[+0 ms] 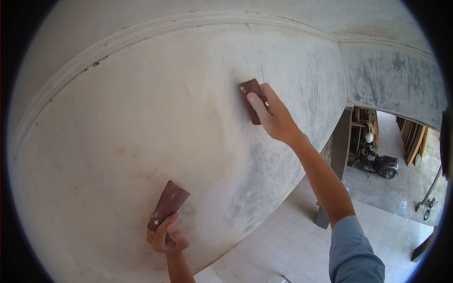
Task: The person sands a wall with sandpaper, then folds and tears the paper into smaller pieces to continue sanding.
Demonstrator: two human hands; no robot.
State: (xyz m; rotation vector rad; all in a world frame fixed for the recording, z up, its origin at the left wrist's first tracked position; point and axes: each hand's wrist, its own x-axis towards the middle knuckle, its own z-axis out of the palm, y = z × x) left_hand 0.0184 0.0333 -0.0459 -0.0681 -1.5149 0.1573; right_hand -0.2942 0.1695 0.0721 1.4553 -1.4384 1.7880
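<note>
My right hand (272,114) presses a dark red-brown piece of sandpaper (251,89) to the white wall (141,108), thumb across its face. White specks dot the sheet near its upper corner. Lower and to the left, my left hand (168,237) grips a second red-brown piece of sandpaper (171,200), fingers closed round its lower end. That piece slants up to the right and overlaps the wall in this view, with pale flecks on it. Around the right hand the wall looks pale and chalky; grey, streaky patches show further right and below.
A moulding (179,21) runs along the wall's top. Far below lies a tiled floor (292,245), seen from high up. A grey post (340,151) stands at the right. Beyond it are a parked motorbike (377,162) and leaning wooden boards (412,137).
</note>
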